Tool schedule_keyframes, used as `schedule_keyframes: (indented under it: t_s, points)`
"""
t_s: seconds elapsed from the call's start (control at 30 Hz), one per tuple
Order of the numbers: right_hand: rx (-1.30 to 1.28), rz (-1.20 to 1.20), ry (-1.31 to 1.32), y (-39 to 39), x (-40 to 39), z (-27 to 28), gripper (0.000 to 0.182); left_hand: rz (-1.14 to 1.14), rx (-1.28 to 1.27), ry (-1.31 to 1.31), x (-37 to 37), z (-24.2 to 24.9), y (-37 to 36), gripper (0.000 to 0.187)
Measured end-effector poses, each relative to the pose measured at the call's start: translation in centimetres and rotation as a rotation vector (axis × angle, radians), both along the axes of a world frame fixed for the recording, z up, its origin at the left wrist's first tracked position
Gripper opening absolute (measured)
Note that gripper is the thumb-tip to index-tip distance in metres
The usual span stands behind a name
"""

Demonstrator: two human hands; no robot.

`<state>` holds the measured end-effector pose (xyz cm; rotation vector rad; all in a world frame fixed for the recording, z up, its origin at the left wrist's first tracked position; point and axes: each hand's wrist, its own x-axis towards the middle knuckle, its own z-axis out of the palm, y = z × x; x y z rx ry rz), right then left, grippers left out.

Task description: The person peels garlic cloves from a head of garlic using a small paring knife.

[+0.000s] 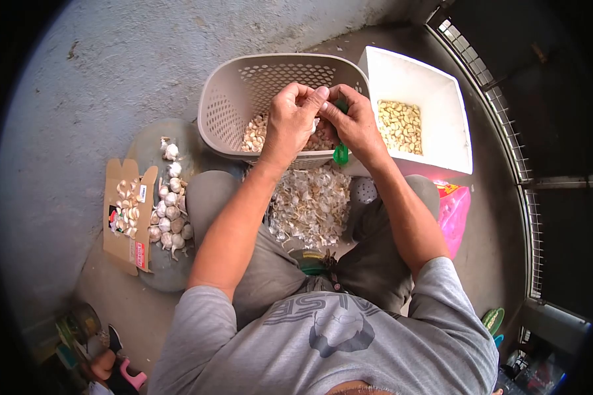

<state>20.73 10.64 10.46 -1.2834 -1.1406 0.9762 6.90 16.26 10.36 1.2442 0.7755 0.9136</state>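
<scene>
Over the near side of a grey-brown plastic basket (221,108), both hands meet with fingertips together. My left hand (288,125) is closed in a pinch, and a small whitish piece, apparently a garlic clove (315,124), shows beneath its thumb. My right hand (356,122) is closed too, its thumb and forefinger touching the left fingertips. Green parts of a green-handled tool (340,155) show at the right hand; its working end is hidden. Below them, unpeeled garlic cloves (254,133) lie in the basket.
Peeled cloves (400,126) lie in a white foam box (441,85). Garlic skins (310,204) are heaped between my knees. Garlic bulbs (172,210) sit on a grey stool at left, beside a cardboard box (117,174) holding cloves. A pink bag (453,217) stands at right.
</scene>
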Motion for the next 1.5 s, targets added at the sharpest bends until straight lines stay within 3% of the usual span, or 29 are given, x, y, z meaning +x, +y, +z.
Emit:
schedule_keyframes:
  t_s: [0.23, 0.33, 0.43, 0.53, 0.63, 0.73, 0.87, 1.0, 1.03, 1.17, 1.3, 1.4, 1.5]
  points:
    - [-0.024, -0.054, 0.210, 0.4, 0.1, -0.7, 0.018, -0.014, -0.052, -0.133, 0.8, -1.1, -0.2, 0.017]
    - [0.041, -0.080, 0.026, 0.1, -0.1, -0.9, 0.015, -0.033, -0.152, -0.294, 1.0, -2.1, 0.4, 0.014]
    - [0.214, -0.101, 0.013, 0.6, -0.6, -2.0, 0.013, 0.006, -0.288, -0.367, 1.5, -2.8, 1.4, 0.015]
    - [-0.032, -0.020, 0.125, 0.0, 0.6, -0.4, 0.018, 0.000, -0.271, -0.340, 1.7, -2.6, 1.6, 0.015]
    - [-0.074, -0.024, 0.195, 0.4, 1.8, 0.0, 0.023, 0.075, -0.145, -0.290, 2.9, -1.5, 0.7, 0.015]
    - [0.167, -0.054, -0.064, 1.7, 1.8, -2.3, 0.030, 0.108, -0.297, -0.403, 3.3, -2.1, 0.5, 0.016]
    - [0.016, 0.007, 0.071, 1.2, 1.7, -0.8, 0.023, 0.000, -0.420, -0.453, 2.2, -2.4, 1.2, 0.014]
    - [0.320, -0.017, -0.146, 1.8, -0.3, -2.2, 0.014, 0.128, -0.464, -0.474, 2.1, -3.9, 2.3, 0.022]
    - [0.162, 0.039, 0.025, 1.1, -0.4, -1.1, 0.010, 0.112, -0.421, -0.429, 1.8, -3.7, 2.3, 0.025]
    - [0.020, 0.084, 0.163, 1.4, 0.8, -1.6, 0.007, 0.063, -0.423, -0.437, 1.3, -4.2, 2.5, 0.027]
    - [0.017, 0.130, -0.012, 1.6, 0.8, -1.5, 0.012, 0.170, -0.378, -0.391, 1.6, -3.3, 1.8, 0.030]
    - [0.350, 0.040, -0.343, 2.0, 0.4, -2.9, 0.014, 0.240, -0.348, -0.404, 1.9, -3.7, 2.4, 0.029]
    - [0.017, 0.070, -0.095, 1.1, 0.7, -1.2, 0.018, 0.125, -0.361, -0.395, 1.1, -3.2, 2.2, 0.029]
